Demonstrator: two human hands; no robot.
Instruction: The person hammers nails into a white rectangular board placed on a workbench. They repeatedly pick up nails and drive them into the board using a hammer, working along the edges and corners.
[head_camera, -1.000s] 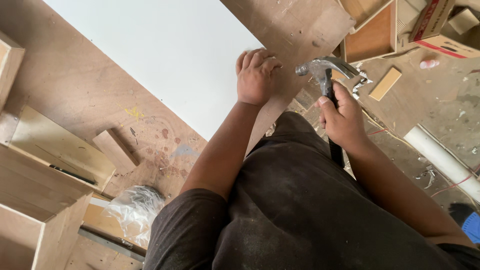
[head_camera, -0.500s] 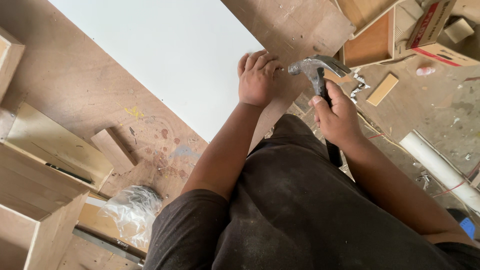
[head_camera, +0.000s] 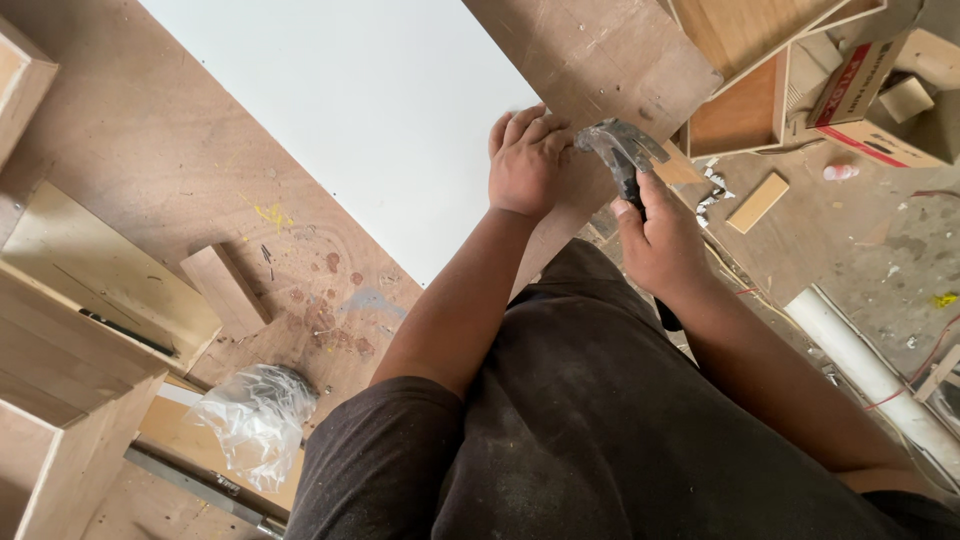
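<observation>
**A:** Where is the hammer (head_camera: 622, 152), and which way does it lie?

**B:** Upper centre-right of the frame. Its long axis runs from lower right, where the black handle passes under the wrist, up and to the left to the metal head. The striking face points left, toward the other hand; the claw points right.

**A:** And the hands?

**B:** Two, both the person's own. The right hand (head_camera: 662, 240) is wrapped tight around the hammer's handle just below the head, thumb laid along the grip. The left hand (head_camera: 527, 163) sits curled, fingers bunched together, at the near corner of the white panel (head_camera: 360, 110), resting on the brown board (head_camera: 150, 170) by that edge. Whether the fingertips pinch a nail, I cannot tell; it is too small. The hammer face is just beside those fingers.

**A:** Counts?

**B:** One hammer. One white panel, lying diagonally from upper left toward centre. One small wooden block (head_camera: 224, 290) on the brown board at centre left. One crumpled clear plastic bag (head_camera: 255, 415) at lower left. One white pipe (head_camera: 870, 370) on the floor at lower right. One small flat wood offcut (head_camera: 757, 202) at upper right, near one cardboard box (head_camera: 880, 95) in the top right corner.
</observation>
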